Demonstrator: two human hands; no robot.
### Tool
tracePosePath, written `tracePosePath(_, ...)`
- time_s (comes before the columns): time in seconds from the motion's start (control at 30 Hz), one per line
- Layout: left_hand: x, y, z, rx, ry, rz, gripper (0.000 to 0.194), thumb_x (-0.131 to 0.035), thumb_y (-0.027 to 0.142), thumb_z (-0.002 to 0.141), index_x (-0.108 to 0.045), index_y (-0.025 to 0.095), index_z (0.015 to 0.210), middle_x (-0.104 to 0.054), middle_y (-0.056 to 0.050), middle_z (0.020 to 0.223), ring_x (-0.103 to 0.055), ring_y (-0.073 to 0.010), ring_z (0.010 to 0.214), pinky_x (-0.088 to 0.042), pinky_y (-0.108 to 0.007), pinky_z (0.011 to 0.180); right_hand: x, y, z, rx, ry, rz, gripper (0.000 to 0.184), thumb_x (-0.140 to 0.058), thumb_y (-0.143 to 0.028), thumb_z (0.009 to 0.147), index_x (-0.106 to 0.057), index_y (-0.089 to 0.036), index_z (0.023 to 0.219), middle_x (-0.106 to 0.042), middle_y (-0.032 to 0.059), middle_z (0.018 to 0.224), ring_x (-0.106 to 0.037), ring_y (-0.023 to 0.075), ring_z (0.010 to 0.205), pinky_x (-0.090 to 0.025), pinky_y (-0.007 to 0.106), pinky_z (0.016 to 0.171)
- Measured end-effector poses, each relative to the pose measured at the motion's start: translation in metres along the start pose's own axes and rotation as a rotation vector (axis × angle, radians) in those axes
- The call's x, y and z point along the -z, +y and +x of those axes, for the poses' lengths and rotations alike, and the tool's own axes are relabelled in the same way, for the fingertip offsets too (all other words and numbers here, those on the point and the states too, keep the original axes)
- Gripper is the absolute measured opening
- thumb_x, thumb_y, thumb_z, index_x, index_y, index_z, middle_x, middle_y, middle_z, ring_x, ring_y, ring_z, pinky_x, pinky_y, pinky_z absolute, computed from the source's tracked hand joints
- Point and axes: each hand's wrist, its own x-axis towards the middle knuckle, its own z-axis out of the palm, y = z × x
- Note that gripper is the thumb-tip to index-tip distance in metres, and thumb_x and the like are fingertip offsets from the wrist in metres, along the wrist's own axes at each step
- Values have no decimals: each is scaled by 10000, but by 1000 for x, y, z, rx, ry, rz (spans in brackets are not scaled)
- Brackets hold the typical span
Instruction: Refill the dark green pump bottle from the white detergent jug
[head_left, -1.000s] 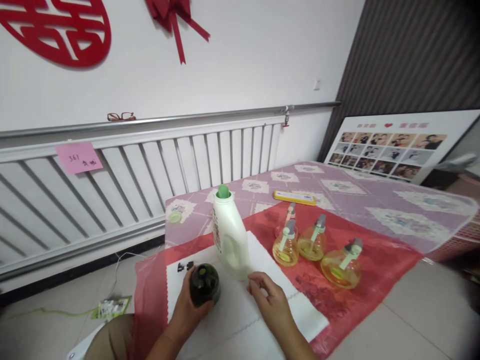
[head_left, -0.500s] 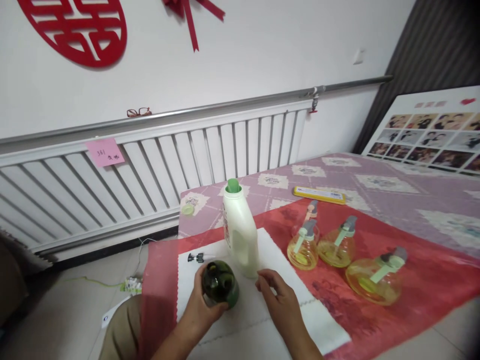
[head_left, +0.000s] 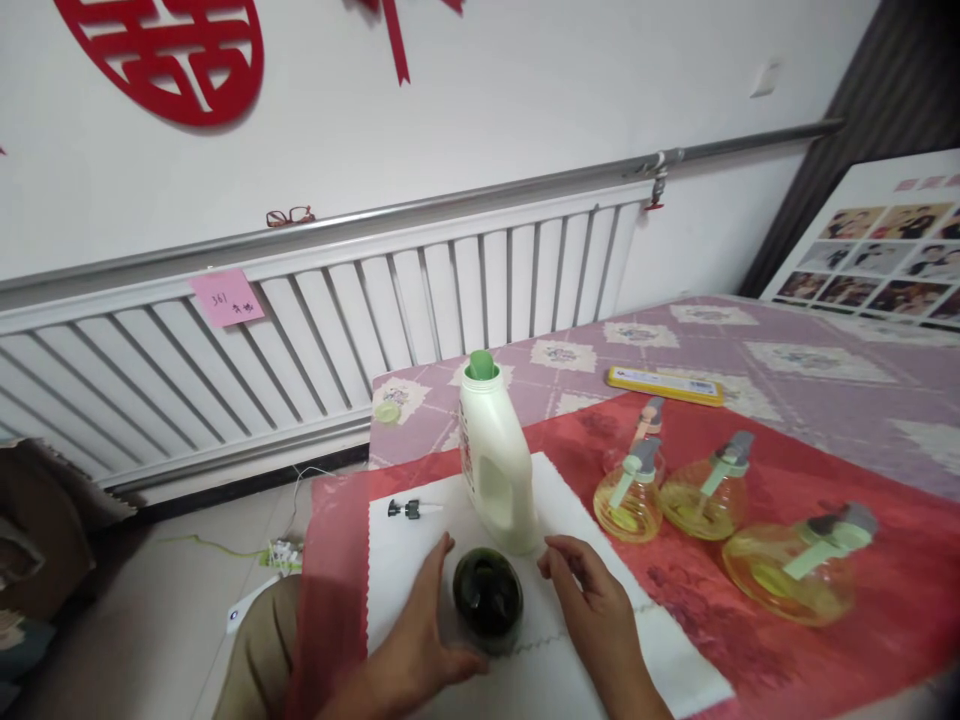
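Note:
A dark green, rounded bottle [head_left: 487, 600] rests on the white cloth [head_left: 660, 650]. My left hand [head_left: 427, 635] is open beside it, fingers and thumb spread around its left side, with a gap at the fingers. Just behind the bottle stands a whitish plastic jug [head_left: 499, 460] with a green spout in its open mouth. My right hand [head_left: 596, 610] is held low, right of the bottle and close to the jug's base. Its fingers are curled together, and whatever they pinch is too small to make out. A black pump head [head_left: 405, 509] lies on the cloth at left.
Several glass oil pots [head_left: 628, 505] with yellowish liquid and grey-green lids stand on the red cloth [head_left: 675, 580] at right. A flat yellow box [head_left: 665, 386] and a small pale green cap [head_left: 388, 412] lie on the patterned tablecloth [head_left: 566, 355]. Behind the table runs a white radiator [head_left: 420, 300].
My left hand has let go of the green bottle and opened. The bottle, tilted in the hand before, now sits on the cloth. The view has shifted slightly; my right hand keeps its curl.

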Motion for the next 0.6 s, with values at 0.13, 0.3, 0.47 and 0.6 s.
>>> tracePosePath(0.13, 48, -10, 23, -85, 209, 251, 659, -610, 274, 796, -343, 232, 1397, -397, -107, 1455, -347, -254, 1364, -264, -469, 1146, 3, 3, 0, 4, 15, 3, 216, -546, -424, 838, -602, -224, 896, -663, 14, 694, -643, 157, 672, -532, 229, 645)
tracePosePath(0.3, 80, -15, 65, -104, 265, 688, 450, -564, 266, 833, -502, 223, 1276, -553, -94, 1302, -498, -244, 1215, -392, -423, 1036, 3, 2, 0, -11, 18, 24, 223, -545, -427, 836, -603, -223, 903, -664, 19, 699, -644, 159, 673, -526, 219, 594)
tracePosePath(0.47, 77, -17, 86, -69, 168, 845, 436, -599, 269, 813, -545, 235, 1245, -602, -85, 1249, -508, -256, 1191, -360, -416, 1018, 3, -1, 1, 0, 30, 34, 209, -558, -421, 814, -610, -227, 869, -665, 10, 665, -647, 159, 646, -531, 222, 585)
tracePosePath(0.6, 72, -21, 90, -48, 121, 885, 379, -575, 258, 832, -571, 249, 1211, -653, -75, 1168, -548, -239, 1144, -336, -416, 1016, 4, 0, 1, 8, 25, 27, 208, -551, -417, 818, -611, -226, 871, -663, 9, 667, -647, 157, 645, -535, 227, 603)
